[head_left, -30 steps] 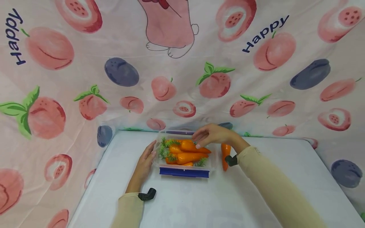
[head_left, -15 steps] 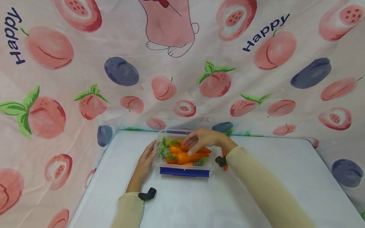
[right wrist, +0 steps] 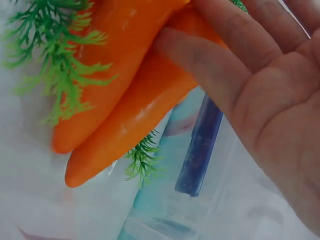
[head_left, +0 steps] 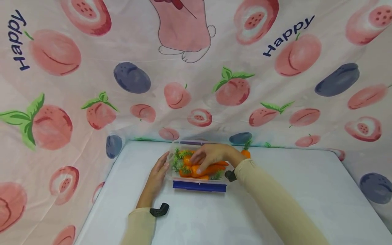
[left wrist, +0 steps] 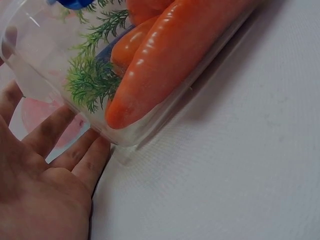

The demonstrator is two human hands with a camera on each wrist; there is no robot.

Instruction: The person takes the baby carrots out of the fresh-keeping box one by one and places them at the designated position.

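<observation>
A clear plastic box [head_left: 230, 160] with blue latches holds several orange carrots [head_left: 214, 168] with feathery green tops. My left hand [head_left: 156, 177] rests along the box's left side, its fingertips against the wall. In the left wrist view, the fingers [left wrist: 85, 155] are fairly straight beside the box corner, with a carrot [left wrist: 165, 65] inside. My right hand [head_left: 214, 153] reaches down into the box over the carrots. In the right wrist view, the thumb [right wrist: 190, 57] lies at a carrot [right wrist: 140, 110], its fingers extended and the tips partly hidden.
One loose carrot [head_left: 246, 153] lies on the white table [head_left: 196, 217] to the right of the box, partly behind the right wrist. A fruit-print cloth [head_left: 196, 85] hangs behind and at both sides. A blue latch [head_left: 199, 186] sticks out along the box's front.
My right hand has moved left and down, from above the box's right part onto the carrots inside. The loose carrot is now more covered by the arm. The left hand stays at the box.
</observation>
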